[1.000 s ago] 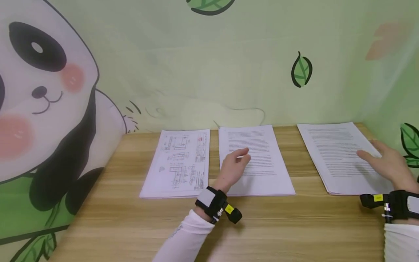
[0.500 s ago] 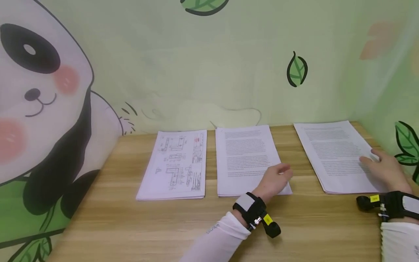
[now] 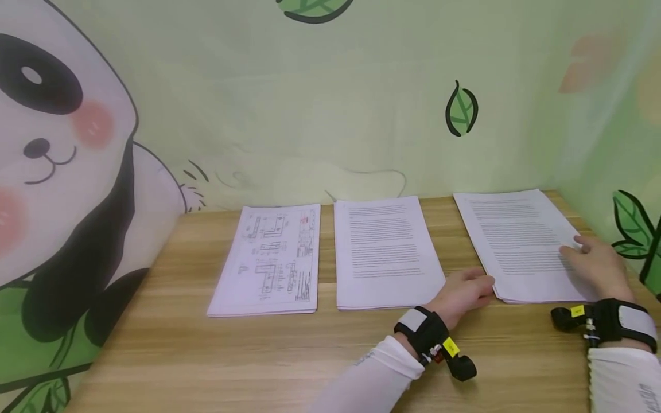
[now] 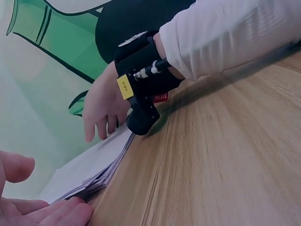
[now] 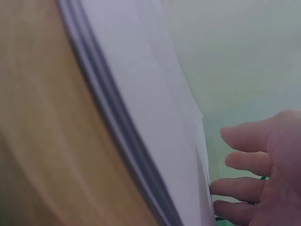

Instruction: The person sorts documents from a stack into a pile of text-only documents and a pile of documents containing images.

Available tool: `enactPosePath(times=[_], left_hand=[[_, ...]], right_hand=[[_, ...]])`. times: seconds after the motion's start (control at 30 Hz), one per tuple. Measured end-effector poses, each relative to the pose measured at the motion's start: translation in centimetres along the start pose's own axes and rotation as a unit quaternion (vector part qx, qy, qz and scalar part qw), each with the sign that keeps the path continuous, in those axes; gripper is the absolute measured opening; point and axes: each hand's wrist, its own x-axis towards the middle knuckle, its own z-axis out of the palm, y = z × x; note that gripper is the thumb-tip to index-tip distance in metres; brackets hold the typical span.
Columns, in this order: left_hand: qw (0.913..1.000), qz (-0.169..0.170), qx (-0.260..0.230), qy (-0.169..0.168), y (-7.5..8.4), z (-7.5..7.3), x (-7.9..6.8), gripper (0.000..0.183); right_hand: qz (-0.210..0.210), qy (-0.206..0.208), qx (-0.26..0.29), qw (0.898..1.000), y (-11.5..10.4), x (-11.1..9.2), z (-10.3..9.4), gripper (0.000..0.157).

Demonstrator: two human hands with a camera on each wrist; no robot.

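Observation:
At the right of the table lies a stack of printed paper (image 3: 516,235), its top sheet covered in lines of text. My left hand (image 3: 462,295) is at the stack's left edge; in the left wrist view its extended fingers (image 4: 61,214) reach the sheet edges at table level. On the opposite side, my right hand (image 3: 599,267) stands at the right edge, thumb over the top sheet in the head view. The right wrist view shows its fingers (image 5: 240,188) loosely extended along the stack's side. Sheet edges look slightly uneven in the left wrist view.
A second stack of text pages (image 3: 382,258) lies in the middle, left of my left hand. Farther left is a stack topped by a technical drawing (image 3: 273,258). The wooden table (image 3: 248,361) ends at a printed backdrop (image 3: 289,115) behind and at the right.
My left hand has moved right, from over the middle stack to the left edge of the right stack. The right hand stays by that stack's right edge. The head view has shifted slightly right.

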Motion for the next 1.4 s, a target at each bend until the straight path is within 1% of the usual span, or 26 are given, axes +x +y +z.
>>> enactPosePath(times=[0.1,0.23,0.37,0.53,0.73,0.87,1.0,1.13,1.27,1.4], left_hand=[[1.0,0.002,-0.007,-0.004,-0.2,0.1,0.3,0.034],[0.9999,-0.002,-0.003,0.016,-0.3,0.2,0.7,0.027],[0.9993,-0.009,-0.004,0.035,-0.2,0.2,0.9,0.027],[0.999,-0.016,-0.012,0.039,0.1,0.2,1.0,0.03],[0.9979,-0.025,-0.01,0.059,0.1,0.3,1.3,0.031],[0.997,-0.031,-0.011,0.071,0.2,0.3,1.4,0.031],[0.9957,-0.028,0.008,0.088,0.4,0.4,1.3,0.03],[0.9929,-0.016,0.032,0.113,0.8,0.6,1.4,0.026],[0.9903,-0.002,0.044,0.132,1.2,1.0,1.5,0.022],[0.9911,-0.01,0.047,0.124,1.3,1.0,1.4,0.013]], right_hand=[[0.009,0.007,-0.004,1.0,-0.5,-0.1,0.1,0.074],[0.01,0.005,0.0,1.0,-0.9,-0.4,0.0,0.072],[-0.002,0.008,0.008,1.0,-1.3,-0.8,-0.2,0.069],[-0.006,0.027,0.012,1.0,-1.6,-0.9,-0.2,0.066],[-0.014,0.041,0.013,0.999,-1.7,-0.9,0.2,0.063],[-0.012,0.06,0.011,0.998,-1.9,-1.2,0.4,0.058],[-0.011,0.077,0.004,0.997,-2.2,-1.4,0.4,0.053],[-0.011,0.076,0.004,0.997,-2.5,-1.4,0.6,0.053],[-0.026,0.081,0.003,0.996,-2.8,-1.2,0.8,0.052],[-0.043,0.093,-0.011,0.995,-3.1,-1.0,1.2,0.05]])
